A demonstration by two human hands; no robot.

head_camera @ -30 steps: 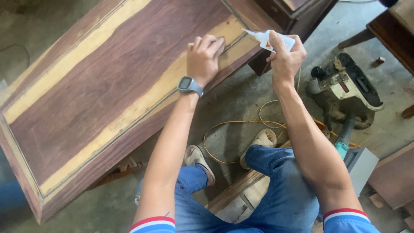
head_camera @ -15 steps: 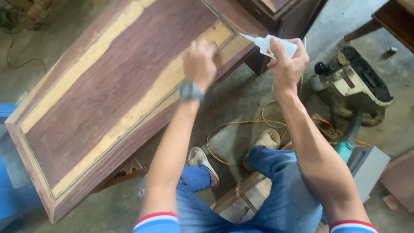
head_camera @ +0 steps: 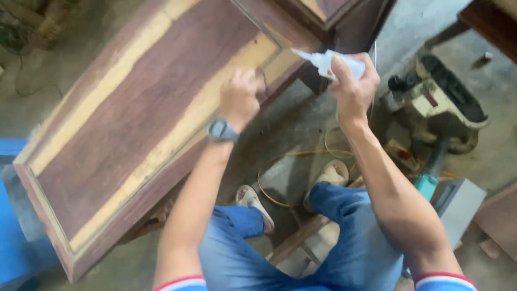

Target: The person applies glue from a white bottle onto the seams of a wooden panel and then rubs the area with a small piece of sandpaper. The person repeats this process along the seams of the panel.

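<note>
We have the small white squeeze bottle (head_camera: 336,63) wrapped in our right hand (head_camera: 353,89), fingers closed round its body and its thin nozzle pointing left toward the framed wooden panel (head_camera: 140,124). It looks light and soft-walled, so we judge that a firm squeeze would push its contents out; the place to hold it is the middle of the body, with the nozzle left free. Our left hand (head_camera: 240,99), a watch (head_camera: 222,130) on its wrist, rests on the panel near its right edge, fingers curled; blur hides whether they pinch anything. The panel looks stiff and heavy, best taken by its raised frame. Beyond, a power tool (head_camera: 439,102) sits on the concrete floor (head_camera: 291,129), an orange cord (head_camera: 280,161) looping by our sandals.
</note>
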